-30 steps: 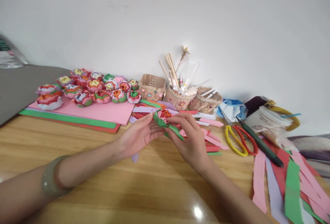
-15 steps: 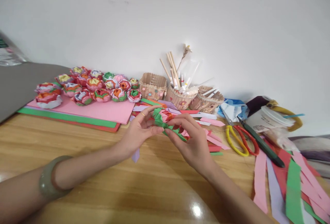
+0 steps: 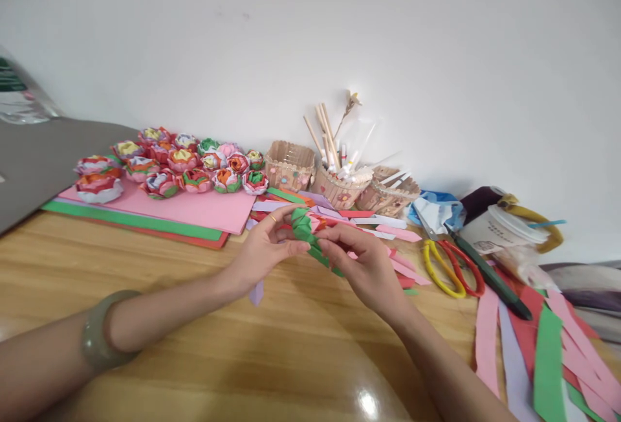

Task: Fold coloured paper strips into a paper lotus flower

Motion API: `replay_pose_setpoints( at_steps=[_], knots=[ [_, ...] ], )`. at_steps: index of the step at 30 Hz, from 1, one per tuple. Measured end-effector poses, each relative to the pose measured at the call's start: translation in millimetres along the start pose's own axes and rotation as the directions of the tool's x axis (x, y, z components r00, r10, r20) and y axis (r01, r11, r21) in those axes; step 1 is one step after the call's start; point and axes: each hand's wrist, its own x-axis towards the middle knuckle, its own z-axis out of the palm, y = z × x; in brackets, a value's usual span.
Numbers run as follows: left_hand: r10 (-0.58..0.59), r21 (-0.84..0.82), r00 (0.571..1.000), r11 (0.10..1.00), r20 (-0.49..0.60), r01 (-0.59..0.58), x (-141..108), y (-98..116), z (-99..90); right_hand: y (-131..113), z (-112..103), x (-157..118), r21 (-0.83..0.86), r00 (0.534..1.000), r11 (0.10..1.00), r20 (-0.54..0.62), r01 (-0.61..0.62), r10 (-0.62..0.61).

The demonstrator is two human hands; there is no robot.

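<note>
A folded paper flower (image 3: 304, 226), green on the outside with pink and red inside, is held above the table between both hands. My left hand (image 3: 264, 247) pinches its left side, thumb below and fingers behind. On the other side my right hand (image 3: 361, 260) has its thumb and fingertips closed on the green paper, where a green strip hangs down to the right. My fingers cover part of the flower. Behind and beneath the hands, several folded paper strips (image 3: 400, 233) in pink, white, red and purple lie on the wooden table (image 3: 218, 357).
Finished paper flowers (image 3: 183, 158) stand on pink sheets (image 3: 233, 208) at the left. Three decorated baskets (image 3: 290, 166), one with sticks, line the wall. Scissors (image 3: 444, 270), a dark green pen-like tool (image 3: 490, 273), a white lidded tub (image 3: 499, 231) and loose strips (image 3: 548, 357) occupy the right.
The flower has turned in my hands, so more of its green outside faces me and less of the pink inside shows. My right fingers have drawn closer together on it.
</note>
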Motion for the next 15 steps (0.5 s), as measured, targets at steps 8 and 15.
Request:
replay_pose_setpoints(
  at_steps=[8,15],
  knots=[
    [-0.003,0.026,0.999,1.0,0.034,0.002,0.3,1.0,-1.9,-4.0,-7.0,-0.6,-0.023,0.999,1.0,0.04,0.018,-0.017],
    [-0.034,0.011,0.998,0.999,0.047,0.033,-0.1,-0.8,-2.5,-2.6,-8.4,0.7,0.009,0.997,1.0,0.077,-0.009,0.008]
  ],
)
